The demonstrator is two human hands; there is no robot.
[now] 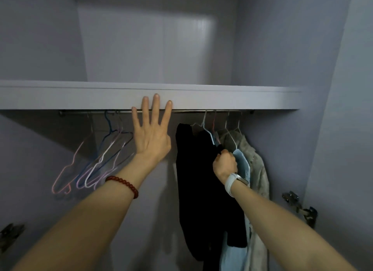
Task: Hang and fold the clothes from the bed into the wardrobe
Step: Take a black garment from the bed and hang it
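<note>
I look into the wardrobe. A metal rail (193,111) runs under a white shelf (222,98). My left hand (151,133) is raised in front of the shelf edge with its fingers straight and spread, holding nothing. On the rail's right part hang a black garment (197,190), a light blue garment (242,163) and a grey-beige fuzzy coat (256,169). My right hand (225,163) grips the black garment's shoulder beside the blue one. The bed is out of view.
Several bare wire hangers (96,161), pink, blue and white, hang tilted on the rail's left part. Door hinges sit on the right wall (300,208) and at the lower left (10,234). The compartment above the shelf holds nothing visible.
</note>
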